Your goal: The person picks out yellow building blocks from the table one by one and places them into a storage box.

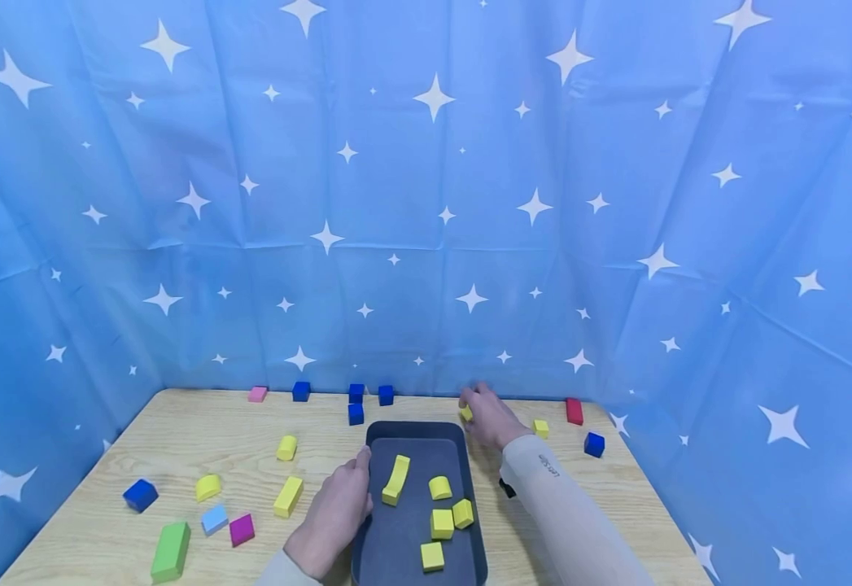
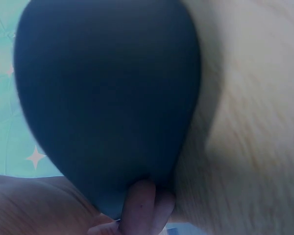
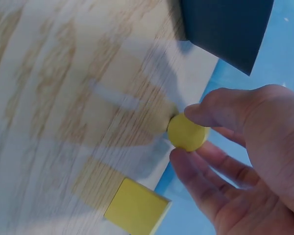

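Note:
A dark grey tray (image 1: 417, 430) stands at the front middle, with several yellow blocks in it, among them a curved one (image 1: 396, 478) and a cube (image 1: 442, 523). My left hand (image 1: 334, 511) grips the tray's left wall near its far half; in the left wrist view, fingers (image 2: 139, 208) press on the dark wall. Beyond the tray's far right corner, my right hand (image 1: 495, 419) pinches a yellow cylinder (image 3: 187, 133) between thumb and fingertips, at the table surface. A yellow cube (image 1: 540, 428) sits to the right of that hand.
Blue cubes (image 1: 356, 414) and a pink block (image 1: 257, 395) lie along the back edge. At the left are yellow blocks (image 1: 288, 496), a green block (image 1: 171, 552), a light blue one (image 1: 215, 519) and a magenta one (image 1: 242, 530). A red block (image 1: 574, 411) lies at the right.

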A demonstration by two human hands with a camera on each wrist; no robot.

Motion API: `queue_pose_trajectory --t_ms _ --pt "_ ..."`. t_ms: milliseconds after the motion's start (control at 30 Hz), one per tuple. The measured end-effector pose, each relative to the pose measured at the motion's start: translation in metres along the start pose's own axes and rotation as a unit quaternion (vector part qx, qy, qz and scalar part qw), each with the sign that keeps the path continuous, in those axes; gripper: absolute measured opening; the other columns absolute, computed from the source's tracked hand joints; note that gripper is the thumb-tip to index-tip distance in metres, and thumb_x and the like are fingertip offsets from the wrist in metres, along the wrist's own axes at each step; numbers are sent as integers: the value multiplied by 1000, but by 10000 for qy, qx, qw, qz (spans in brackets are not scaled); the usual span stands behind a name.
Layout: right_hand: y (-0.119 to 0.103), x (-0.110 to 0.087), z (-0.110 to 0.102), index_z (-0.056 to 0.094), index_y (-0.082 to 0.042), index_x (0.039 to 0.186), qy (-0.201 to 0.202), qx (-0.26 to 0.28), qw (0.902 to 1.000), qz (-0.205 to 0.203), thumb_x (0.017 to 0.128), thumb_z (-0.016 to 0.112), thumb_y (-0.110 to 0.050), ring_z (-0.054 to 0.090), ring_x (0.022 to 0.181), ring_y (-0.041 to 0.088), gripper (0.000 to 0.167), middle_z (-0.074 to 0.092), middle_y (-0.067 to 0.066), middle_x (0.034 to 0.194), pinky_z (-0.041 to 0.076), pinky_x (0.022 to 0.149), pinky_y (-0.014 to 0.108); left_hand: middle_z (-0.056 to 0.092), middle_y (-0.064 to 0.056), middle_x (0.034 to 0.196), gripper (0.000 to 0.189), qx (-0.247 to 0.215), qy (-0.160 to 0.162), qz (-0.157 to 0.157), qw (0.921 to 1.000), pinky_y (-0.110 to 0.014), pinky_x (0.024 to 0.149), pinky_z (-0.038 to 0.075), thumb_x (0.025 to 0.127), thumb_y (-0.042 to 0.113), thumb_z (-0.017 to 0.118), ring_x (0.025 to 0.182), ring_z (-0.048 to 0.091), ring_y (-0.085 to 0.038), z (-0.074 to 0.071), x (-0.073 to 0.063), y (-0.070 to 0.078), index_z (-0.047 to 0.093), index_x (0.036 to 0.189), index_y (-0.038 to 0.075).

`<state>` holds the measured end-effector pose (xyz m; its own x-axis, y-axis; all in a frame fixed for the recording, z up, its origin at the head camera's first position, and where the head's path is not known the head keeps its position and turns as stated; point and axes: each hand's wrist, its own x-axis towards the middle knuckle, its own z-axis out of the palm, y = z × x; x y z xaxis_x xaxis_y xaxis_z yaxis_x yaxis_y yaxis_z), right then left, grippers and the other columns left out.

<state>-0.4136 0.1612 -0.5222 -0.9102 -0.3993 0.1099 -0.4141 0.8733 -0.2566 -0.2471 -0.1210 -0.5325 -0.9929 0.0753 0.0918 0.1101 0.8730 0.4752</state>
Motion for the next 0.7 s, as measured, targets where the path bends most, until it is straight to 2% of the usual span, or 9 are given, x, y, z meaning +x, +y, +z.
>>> queue_pose_trajectory --t_ms 133,267,500,700 --pt "1 1 1 76 -5 131 -50 -22 10000 14 102 86 2 74 124 35 31 65 26 152 72 100 48 75 -35 145 68 8 -7 2 10000 -51 87 76 102 -2 82 112 85 -41 0 0 0 56 164 -11" --pt "2 1 1 76 -5 131 -120 22 9999 34 101 86 3 77 123 36 32 67 26 151 73 100 47 75 -35 145 68 -12 -6 35 10000 -50 86 76 101 -3 82 110 86 -40 0 0 -1 56 164 -11" --pt "5 1 0 76 -2 134 -168 184 9996 110 101 85 5 78 116 33 35 73 21 137 73 96 47 74 -36 147 68 -74 -10 80 9999 -41 75 74 102 -4 80 100 85 -34 -1 -1 -1 55 165 -12" --pt "4 -4 -3 75 -1 136 -117 317 9994 95 101 84 6 79 116 33 36 76 19 133 73 99 48 74 -36 147 69 -61 -26 50 10000 -45 80 76 102 -4 81 105 85 -36 -1 0 -1 54 165 -12"
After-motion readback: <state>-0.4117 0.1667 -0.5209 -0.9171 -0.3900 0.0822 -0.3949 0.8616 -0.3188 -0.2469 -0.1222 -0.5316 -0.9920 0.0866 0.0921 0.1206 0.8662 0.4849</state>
